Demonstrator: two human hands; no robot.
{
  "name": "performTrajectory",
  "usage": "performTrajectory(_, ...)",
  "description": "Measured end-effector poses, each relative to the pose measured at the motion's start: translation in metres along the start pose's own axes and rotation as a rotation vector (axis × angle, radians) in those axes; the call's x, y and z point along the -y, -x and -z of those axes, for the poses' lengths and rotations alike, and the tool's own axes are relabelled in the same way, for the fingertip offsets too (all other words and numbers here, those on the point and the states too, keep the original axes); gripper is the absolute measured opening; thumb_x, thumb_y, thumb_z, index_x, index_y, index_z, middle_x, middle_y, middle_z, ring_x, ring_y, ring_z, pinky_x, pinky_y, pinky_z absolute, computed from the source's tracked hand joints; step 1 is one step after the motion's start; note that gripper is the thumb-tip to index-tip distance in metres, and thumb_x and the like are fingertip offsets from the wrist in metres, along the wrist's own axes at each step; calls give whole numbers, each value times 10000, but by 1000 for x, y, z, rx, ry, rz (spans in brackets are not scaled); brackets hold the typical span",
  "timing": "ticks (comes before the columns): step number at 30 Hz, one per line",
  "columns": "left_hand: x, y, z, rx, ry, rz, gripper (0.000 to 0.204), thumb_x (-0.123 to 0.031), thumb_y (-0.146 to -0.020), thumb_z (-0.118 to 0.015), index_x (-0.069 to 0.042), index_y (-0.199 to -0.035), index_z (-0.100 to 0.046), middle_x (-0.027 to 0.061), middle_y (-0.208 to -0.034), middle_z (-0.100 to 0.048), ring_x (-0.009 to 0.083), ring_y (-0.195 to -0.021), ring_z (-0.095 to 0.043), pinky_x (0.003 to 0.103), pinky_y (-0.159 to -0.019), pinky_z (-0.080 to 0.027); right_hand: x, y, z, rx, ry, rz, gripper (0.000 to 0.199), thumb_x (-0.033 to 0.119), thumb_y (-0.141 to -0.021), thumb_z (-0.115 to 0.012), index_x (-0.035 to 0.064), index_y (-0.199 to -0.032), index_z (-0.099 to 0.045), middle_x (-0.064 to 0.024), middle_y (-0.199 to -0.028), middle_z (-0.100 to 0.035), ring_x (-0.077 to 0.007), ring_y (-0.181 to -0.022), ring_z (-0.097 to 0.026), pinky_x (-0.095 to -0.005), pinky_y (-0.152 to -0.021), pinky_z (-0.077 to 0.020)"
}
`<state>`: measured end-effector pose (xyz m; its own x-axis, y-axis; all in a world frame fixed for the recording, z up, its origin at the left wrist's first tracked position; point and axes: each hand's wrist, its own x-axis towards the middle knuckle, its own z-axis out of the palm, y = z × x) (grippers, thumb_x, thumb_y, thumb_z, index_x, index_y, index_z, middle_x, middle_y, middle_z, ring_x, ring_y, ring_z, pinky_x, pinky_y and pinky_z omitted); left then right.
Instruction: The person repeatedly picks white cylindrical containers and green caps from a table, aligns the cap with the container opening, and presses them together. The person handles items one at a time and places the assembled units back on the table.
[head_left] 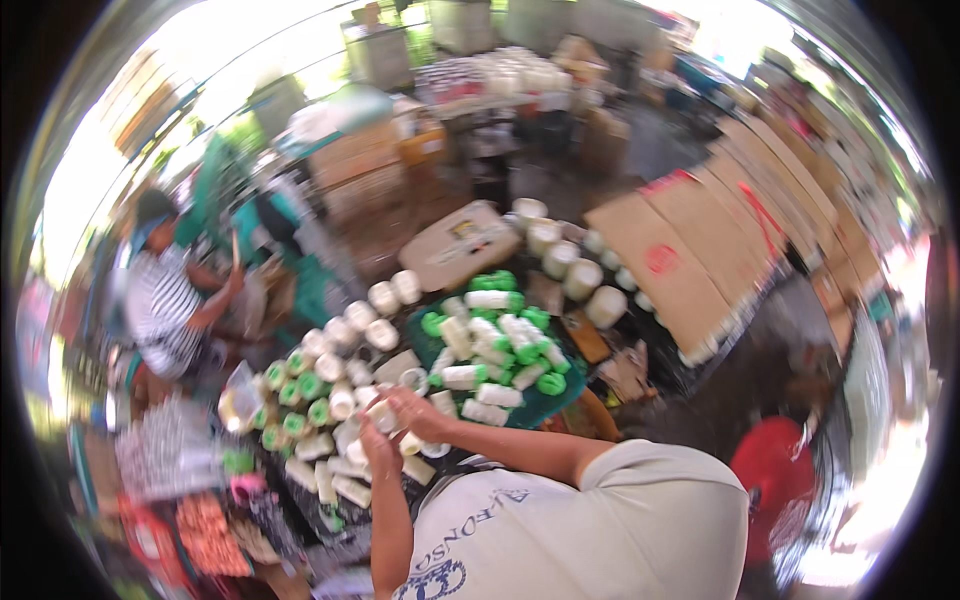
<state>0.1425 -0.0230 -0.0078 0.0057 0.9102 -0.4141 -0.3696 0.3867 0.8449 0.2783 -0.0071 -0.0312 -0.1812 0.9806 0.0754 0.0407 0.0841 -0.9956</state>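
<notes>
My left hand (381, 448) and my right hand (418, 412) come together over a crowded work table. A short cream-white cylinder (382, 416) is between them, with the fingers of both hands closed round it. Motion blur hides its finer detail. Left of my hands stand white cylinders with green ends (312, 385), and longer white cylinders (350, 490) lie in front of them. To the right, a dark green tray (545, 405) bears a heap of white cylinders with bright green parts (490, 345).
Larger cream cylinders (583, 278) stand behind the tray, beside big cardboard sheets (690, 250). A tan flat board (458, 245) lies beyond. A person in a striped shirt (165, 310) sits at the left. A red round stool (775, 480) stands at the right.
</notes>
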Motion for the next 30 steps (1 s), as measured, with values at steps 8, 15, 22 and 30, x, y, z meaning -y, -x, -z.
performTrajectory(8, 24, -17, -52, 33, -148, 153, 548, -516, -1079, -371, -52, -1295, -565, 136, -1193, -678, 303, -970, -718, 494, -657, -640, -5, 48, 49, -378, -377, -176, 471, 396, -1111, -411, 86, -1414, -595, -26, -1165, -670, -127, -1013, -612, -293, -910, -504)
performTrajectory(15, 64, -20, -57, 154, -228, 449, 575, -563, -1055, -391, -72, -1274, -596, 136, -1206, -675, 357, -1053, -685, 544, -669, -623, -3, 107, 63, -399, -348, -600, 521, 504, -1085, -412, 115, -1312, -672, 3, -914, -689, -93, -726, -575, -276, -632, -488)
performTrajectory(22, 104, -49, -37, 396, -276, 589, 648, -660, -1021, -367, -144, -1322, -616, 117, -1350, -603, 397, -1208, -591, 623, -860, -572, -9, 135, 30, -750, -50, -542, 528, 504, -1062, -445, 82, -1221, -719, -135, -1127, -731, -260, -955, -696, -400, -856, -537)
performTrajectory(30, 78, -22, -55, 724, -1, 756, 517, -376, -1080, -380, 0, -1416, -495, 167, -1403, -566, 342, -1269, -572, 500, -1090, -483, 21, 158, 14, -1040, 224, -349, 508, 474, -1059, -456, 48, -1091, -731, -236, -1010, -724, -386, -1006, -706, -418, -860, -539)
